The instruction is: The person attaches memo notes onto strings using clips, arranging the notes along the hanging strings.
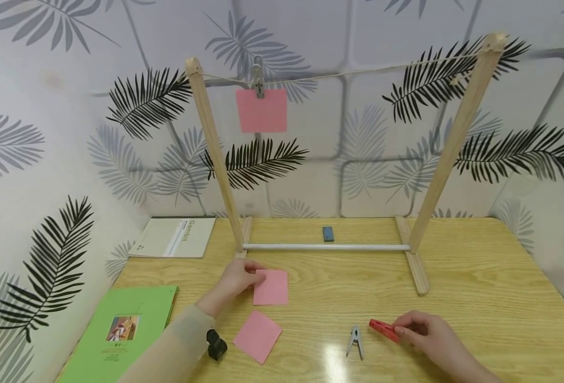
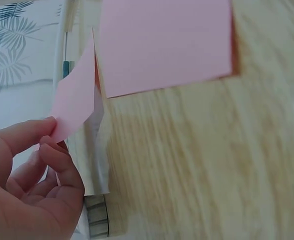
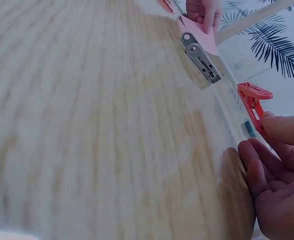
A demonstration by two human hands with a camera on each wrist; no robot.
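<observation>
In the head view my left hand [image 1: 238,276] pinches a pink paper square [image 1: 271,288] at its left edge. The left wrist view shows this sheet [image 2: 76,102] tilted up from the table between thumb and fingers. Another pink square [image 1: 258,337] lies flat nearer to me. My right hand [image 1: 425,335] pinches a red clothespin [image 1: 383,330] by one end; in the right wrist view the clothespin [image 3: 252,102] points away from the fingers. Left of it a grey clothespin [image 1: 355,342] lies on the table. A third pink square [image 1: 263,110] hangs from the string by a grey clip [image 1: 258,77].
A wooden frame with two posts [image 1: 459,138] and a white crossbar [image 1: 325,247] stands at the back, string tied between the post tops. Behind the bar lies a small blue block [image 1: 328,234]. A green book [image 1: 119,335] and a pale book [image 1: 173,237] lie at left.
</observation>
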